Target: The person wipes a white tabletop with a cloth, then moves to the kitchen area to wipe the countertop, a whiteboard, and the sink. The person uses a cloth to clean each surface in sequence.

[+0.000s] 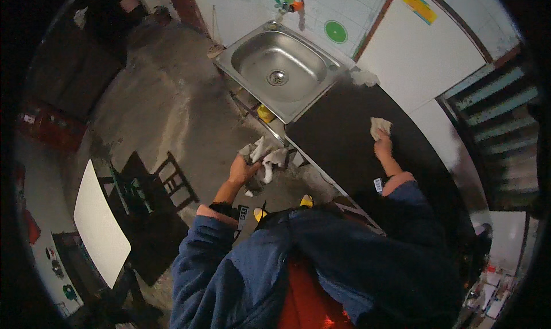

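Note:
My left hand (243,170) grips a bunched pale cloth (272,156), which hangs in front of the counter's edge, above the floor. My right hand (382,146) is shut on a small beige cloth (380,127) that lies against the dark countertop (335,122). Beyond both hands, at the top centre, is a stainless steel sink (280,62) with a round drain strainer; no water shows in it. A crumpled whitish thing (365,78) rests at the back edge of the counter, right of the sink.
A tap (286,6) is on the tiled wall above the sink. Something yellow (265,113) shows beneath the sink. To the left stand a dark wooden chair (174,180) and a white-topped table or board (101,225). A white panel (422,45) borders the counter at the right.

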`<state>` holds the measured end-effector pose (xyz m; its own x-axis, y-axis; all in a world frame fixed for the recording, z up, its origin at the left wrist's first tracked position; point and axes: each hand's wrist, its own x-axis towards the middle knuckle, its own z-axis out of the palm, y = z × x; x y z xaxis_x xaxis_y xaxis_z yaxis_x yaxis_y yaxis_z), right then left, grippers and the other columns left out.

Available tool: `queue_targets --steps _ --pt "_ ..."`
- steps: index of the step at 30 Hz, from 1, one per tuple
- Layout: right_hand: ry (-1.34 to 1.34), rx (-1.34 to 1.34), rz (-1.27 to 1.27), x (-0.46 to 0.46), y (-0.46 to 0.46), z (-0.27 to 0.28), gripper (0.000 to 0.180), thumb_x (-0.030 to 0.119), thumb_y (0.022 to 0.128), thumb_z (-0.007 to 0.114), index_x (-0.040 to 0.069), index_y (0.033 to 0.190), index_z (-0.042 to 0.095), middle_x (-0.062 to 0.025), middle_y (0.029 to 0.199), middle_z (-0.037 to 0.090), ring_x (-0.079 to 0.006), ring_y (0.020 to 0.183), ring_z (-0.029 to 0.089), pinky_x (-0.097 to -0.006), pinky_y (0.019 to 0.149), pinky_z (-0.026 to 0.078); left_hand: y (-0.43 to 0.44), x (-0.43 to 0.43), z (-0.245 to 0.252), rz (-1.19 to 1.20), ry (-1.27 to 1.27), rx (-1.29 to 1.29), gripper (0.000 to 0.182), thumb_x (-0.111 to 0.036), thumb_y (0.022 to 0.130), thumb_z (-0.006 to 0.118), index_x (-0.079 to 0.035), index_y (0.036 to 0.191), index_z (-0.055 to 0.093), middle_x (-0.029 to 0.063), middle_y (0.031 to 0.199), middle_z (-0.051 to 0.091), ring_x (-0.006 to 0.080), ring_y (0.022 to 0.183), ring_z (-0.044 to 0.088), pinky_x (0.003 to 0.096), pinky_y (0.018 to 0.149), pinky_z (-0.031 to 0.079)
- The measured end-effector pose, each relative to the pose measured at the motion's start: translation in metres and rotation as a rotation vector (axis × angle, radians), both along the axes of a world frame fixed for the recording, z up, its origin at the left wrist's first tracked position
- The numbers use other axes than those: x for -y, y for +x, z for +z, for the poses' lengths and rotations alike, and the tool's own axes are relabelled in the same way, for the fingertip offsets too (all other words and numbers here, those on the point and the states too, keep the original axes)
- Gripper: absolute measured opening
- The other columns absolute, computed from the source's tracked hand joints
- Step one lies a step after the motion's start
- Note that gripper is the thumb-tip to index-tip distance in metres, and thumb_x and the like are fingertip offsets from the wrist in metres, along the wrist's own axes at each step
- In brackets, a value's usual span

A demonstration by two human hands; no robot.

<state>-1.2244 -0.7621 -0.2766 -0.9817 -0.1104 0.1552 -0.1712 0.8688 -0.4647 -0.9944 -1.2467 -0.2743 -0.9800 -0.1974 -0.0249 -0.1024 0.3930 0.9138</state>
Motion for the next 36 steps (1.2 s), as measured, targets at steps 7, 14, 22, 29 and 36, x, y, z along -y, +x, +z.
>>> queue_targets --steps 7,14,22,29,36 --pt "-0.049 -0.160 0.549 0.196 0.020 -0.013 0.054 -0.013 0.073 0.043 0.004 0.122 0.058 -0.0217 0.136 0.046 -0.0385 0.130 0.038 -0.0405 0.109 0.029 0.086 0.057 -0.051 0.198 0.008 0.269 0.054 -0.022 0.072 0.071 -0.009 0.122 0.055 0.0156 0.113 0.063 0.0330 0.103 0.060 0.0398 0.086 0.047" --pt "-0.038 0.082 0.800 0.189 0.084 0.029 0.062 -0.017 0.073 0.041 0.007 0.130 0.052 -0.0195 0.140 0.042 -0.0348 0.133 0.035 -0.0361 0.110 0.029 0.169 0.080 -0.055 0.337 -0.142 0.623 0.053 -0.029 0.071 0.073 -0.007 0.118 0.061 0.0175 0.111 0.064 0.0317 0.103 0.061 0.0410 0.086 0.048" --pt "0.024 0.160 0.677 0.096 0.106 0.042 0.054 -0.015 0.082 0.032 -0.002 0.133 0.045 -0.0252 0.144 0.035 -0.0354 0.136 0.031 -0.0380 0.111 0.025 0.231 0.087 -0.073 0.488 -0.275 0.797 0.043 -0.032 0.070 0.073 -0.007 0.104 0.064 0.0171 0.099 0.066 0.0334 0.092 0.063 0.0410 0.079 0.049" --pt "-0.022 0.118 0.640 0.084 0.006 -0.032 0.040 0.001 0.093 0.041 -0.002 0.132 0.048 -0.0190 0.144 0.037 -0.0280 0.134 0.034 -0.0357 0.111 0.022 0.258 0.087 -0.102 0.542 -0.186 0.777 0.051 -0.035 0.069 0.075 -0.009 0.111 0.061 0.0192 0.112 0.060 0.0359 0.103 0.059 0.0421 0.087 0.047" --pt "-0.068 0.064 0.599 0.138 -0.045 -0.054 0.043 -0.007 0.085 0.040 -0.002 0.125 0.053 -0.0234 0.135 0.047 -0.0323 0.127 0.044 -0.0364 0.107 0.030 0.316 0.117 -0.088 0.551 -0.275 0.787 0.046 -0.034 0.070 0.075 -0.010 0.107 0.063 0.0167 0.103 0.065 0.0348 0.097 0.062 0.0424 0.081 0.049"
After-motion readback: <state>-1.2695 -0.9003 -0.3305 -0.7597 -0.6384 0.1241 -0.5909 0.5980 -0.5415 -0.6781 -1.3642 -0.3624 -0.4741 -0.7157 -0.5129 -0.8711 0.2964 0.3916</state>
